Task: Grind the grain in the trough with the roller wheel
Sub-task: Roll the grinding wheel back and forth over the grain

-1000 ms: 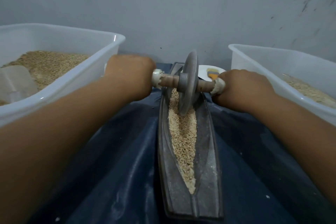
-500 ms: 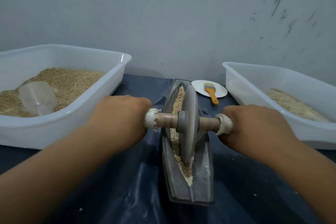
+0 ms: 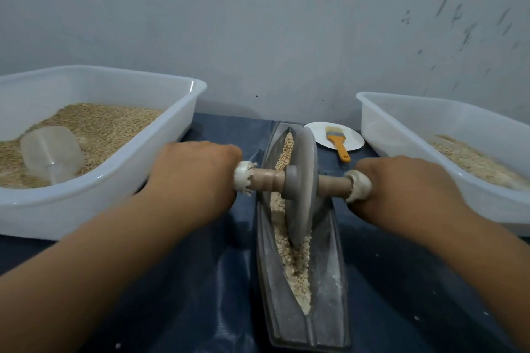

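Roller wheel (image 3: 303,186) stands upright on edge in the trough (image 3: 329,289), roughly mid-length, its lower rim down in the grain (image 3: 295,264). Grain fills the trough's central groove in a narrow line from the far tip to near the close end; pale dust on the trough's inner walls. Wooden axle (image 3: 268,180) runs level across the trough, with whitish wrapping at both ends.

Left hand (image 3: 192,178): fingers clenched around the left axle end. Right hand (image 3: 401,189): fingers clenched around the right axle end. Both seen from the back, knuckles up.

Trough lies lengthwise, away from the viewer, on a dark blue surface (image 3: 177,295). Left: white tub (image 3: 120,183) of grain with a clear scoop (image 3: 51,155) lying in it. Right: second white tub (image 3: 381,126), partly filled with paler material. Behind the wheel: white plate (image 3: 318,135) carrying an orange-handled brush (image 3: 338,143).
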{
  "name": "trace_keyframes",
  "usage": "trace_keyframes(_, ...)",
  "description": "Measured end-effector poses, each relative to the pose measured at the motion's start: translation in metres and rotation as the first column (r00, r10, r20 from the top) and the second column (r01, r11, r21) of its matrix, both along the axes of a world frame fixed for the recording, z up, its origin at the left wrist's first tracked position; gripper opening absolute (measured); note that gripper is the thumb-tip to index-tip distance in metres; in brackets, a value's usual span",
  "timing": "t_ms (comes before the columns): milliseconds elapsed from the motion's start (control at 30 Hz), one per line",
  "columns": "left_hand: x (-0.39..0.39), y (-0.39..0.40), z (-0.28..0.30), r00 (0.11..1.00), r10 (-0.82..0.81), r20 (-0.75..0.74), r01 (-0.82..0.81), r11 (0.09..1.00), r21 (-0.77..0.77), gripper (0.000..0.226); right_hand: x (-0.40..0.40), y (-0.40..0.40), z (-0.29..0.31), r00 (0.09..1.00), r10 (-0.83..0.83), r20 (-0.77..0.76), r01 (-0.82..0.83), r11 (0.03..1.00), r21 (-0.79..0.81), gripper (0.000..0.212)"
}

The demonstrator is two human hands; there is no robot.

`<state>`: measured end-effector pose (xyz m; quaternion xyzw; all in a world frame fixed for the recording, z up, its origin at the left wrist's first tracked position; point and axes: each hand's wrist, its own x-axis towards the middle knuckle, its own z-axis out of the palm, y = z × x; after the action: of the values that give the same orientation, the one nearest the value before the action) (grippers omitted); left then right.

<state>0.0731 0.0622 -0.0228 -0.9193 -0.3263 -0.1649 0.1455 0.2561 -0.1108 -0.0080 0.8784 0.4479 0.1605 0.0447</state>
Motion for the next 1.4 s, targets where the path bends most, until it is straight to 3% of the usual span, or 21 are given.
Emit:
trace_keyframes(267, 0.068, 0.058, 0.006, 0.994, -0.004, 0.113, 0.002, 1.0, 0.018, 0.01, 0.066, 0.068, -0.007, 0.998, 0.005, 0.056, -0.015, 0.985, 0.174, 0.011)
trace_keyframes(400, 0.074, 0.066, 0.007, 0.994, -0.015, 0.111, 0.015, 1.0, -0.002, 0.013, 0.071, 0.073, -0.009, 0.997, -0.002, 0.078, -0.015, 0.977, 0.212, 0.012)
trace_keyframes(800, 0.016, 0.025, -0.004, 1.0, -0.014, -0.016, 0.013, 0.996, -0.091, 0.023, 0.021, 0.017, -0.009, 0.997, 0.039, 0.065, -0.044, 0.995, 0.086, 0.021)
trace_keyframes(1133, -0.032, -0.018, 0.01, 0.999, -0.053, -0.006, 0.053, 0.996, 0.071, 0.016, -0.031, -0.045, 0.007, 1.0, 0.012, -0.021, -0.011, 1.0, 0.024, 0.033)
trace_keyframes(1267, -0.041, -0.021, 0.014, 0.998, -0.021, -0.066, 0.028, 0.994, 0.103, 0.025, -0.031, -0.052, 0.009, 0.999, 0.038, -0.025, -0.038, 0.999, 0.003, 0.044)
trace_keyframes(1400, -0.029, -0.016, 0.01, 0.998, -0.044, -0.041, 0.049, 0.992, 0.114, 0.022, -0.022, -0.037, 0.005, 0.995, 0.006, -0.104, -0.011, 0.999, -0.047, 0.029)
